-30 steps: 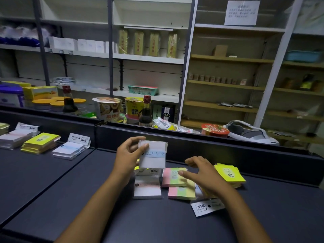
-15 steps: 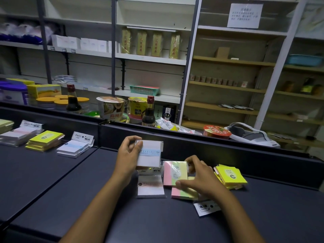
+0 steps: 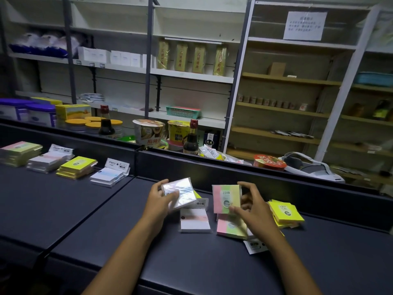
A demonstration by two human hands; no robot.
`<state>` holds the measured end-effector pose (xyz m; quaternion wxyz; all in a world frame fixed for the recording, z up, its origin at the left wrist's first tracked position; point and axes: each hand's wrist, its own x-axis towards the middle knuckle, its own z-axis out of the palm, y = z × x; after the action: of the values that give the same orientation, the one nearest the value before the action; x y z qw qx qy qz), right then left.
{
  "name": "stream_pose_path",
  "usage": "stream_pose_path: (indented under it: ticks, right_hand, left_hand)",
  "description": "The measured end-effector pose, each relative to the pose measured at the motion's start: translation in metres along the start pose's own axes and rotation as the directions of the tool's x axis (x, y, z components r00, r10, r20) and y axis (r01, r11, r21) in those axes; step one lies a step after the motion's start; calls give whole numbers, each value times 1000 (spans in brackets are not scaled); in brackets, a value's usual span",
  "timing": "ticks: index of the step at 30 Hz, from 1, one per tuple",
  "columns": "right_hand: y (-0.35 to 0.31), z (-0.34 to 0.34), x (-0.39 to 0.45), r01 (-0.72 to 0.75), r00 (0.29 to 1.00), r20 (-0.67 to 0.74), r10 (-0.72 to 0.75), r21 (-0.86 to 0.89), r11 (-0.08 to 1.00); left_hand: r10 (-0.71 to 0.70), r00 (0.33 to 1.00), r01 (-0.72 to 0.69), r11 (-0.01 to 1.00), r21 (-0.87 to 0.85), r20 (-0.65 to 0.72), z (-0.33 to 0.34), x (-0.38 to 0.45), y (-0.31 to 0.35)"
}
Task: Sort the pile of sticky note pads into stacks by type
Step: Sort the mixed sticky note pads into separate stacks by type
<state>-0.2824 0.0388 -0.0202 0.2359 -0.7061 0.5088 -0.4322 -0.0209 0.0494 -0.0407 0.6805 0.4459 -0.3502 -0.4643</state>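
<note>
Both hands were up over the pile, near the counter's [image 3: 212, 262] back wall, right of the seam between its two panels.

Left hand [image 3: 158, 201]: fingers curled round a white pad [image 3: 179, 195] in glossy wrap, thumb on the near edge. Pad held clear of the counter, face tilted up toward the camera and rotated, one corner pointing to the back wall. Glare hid its print.

Right hand [image 3: 253, 207]: thumb and fingers pinched a pink-green-yellow pad [image 3: 226, 199], marked 2209. It stood nearly upright, face to the camera, colour bands running vertically, long axis up and down, lifted off the pile.

Still in the pile: another striped pad [image 3: 230, 227] flat below the right hand, a white pad with a header card [image 3: 194, 218] between the hands, yellow pads [image 3: 285, 211] toward the right.

Four sorted stacks sat along the back edge of the left panel: striped stack [image 3: 20, 152] farthest left, then a white stack [image 3: 50, 160], a yellow stack [image 3: 76, 167] and a blue-white stack [image 3: 109, 174] nearest the seam.

Judgement: every stack lay to the left of both hands. The left hand was nearer them. The striped pad faced the longest carry, across the whole row, and would need laying flat to match its stack.
</note>
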Motion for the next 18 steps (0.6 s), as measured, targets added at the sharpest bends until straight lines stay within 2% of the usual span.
stream_pose_path:
  ticks: [2,6,10,14,18]
  right_hand:
    - [-6,3,-7,-13,999,-46,16,77,997]
    - [-26,19,-22,-11,998,-63,24,205,979]
    - [-52,41,-34,19,998,-69,-3,227,974]
    - [-88,71,-48,48,994,-106,-19,276,960]
    - [-128,109,-61,79,993,-112,-46,308,948]
  left_hand:
    - [-25,998,28,998,-56,60,-8,-9,2]
    - [25,990,-23,1000,-17,141,-31,-30,11]
    - [76,981,-74,997,-21,177,-62,-46,33]
    - [142,974,-136,990,-45,176,-106,-61,63]
    - [194,975,-186,979,-81,107,-160,-71,95]
